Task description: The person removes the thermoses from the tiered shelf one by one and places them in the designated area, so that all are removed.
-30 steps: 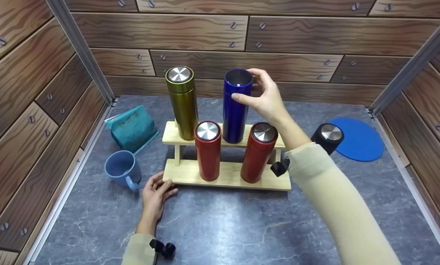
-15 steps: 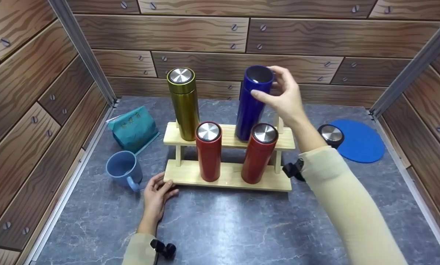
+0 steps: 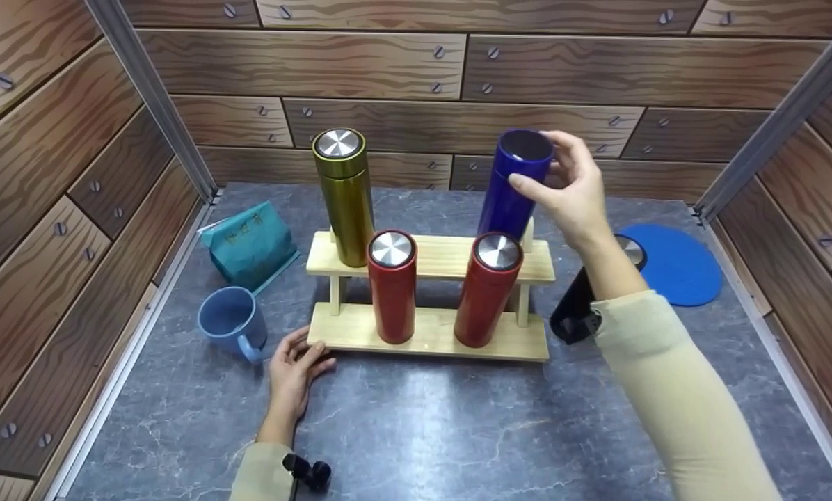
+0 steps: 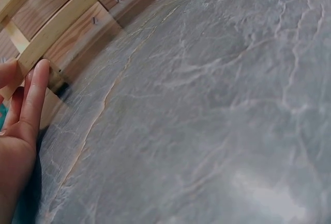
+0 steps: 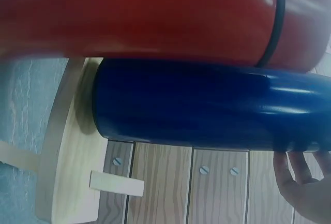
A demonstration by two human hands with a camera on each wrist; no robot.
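My right hand (image 3: 572,188) pinches the blue flask (image 3: 513,184) at its rim, tilted above the rack's (image 3: 430,257) upper shelf. Smooth steel, likely slippery; gripping lower would be steadier.

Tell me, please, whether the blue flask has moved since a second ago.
Yes. The blue flask, held by the right hand, has shifted rightward along the wooden rack, away from the gold flask.

Head view high, looking down; wrist views close, sharing wooden rack (image 3: 430,334) (image 4: 49,30) (image 5: 67,146).
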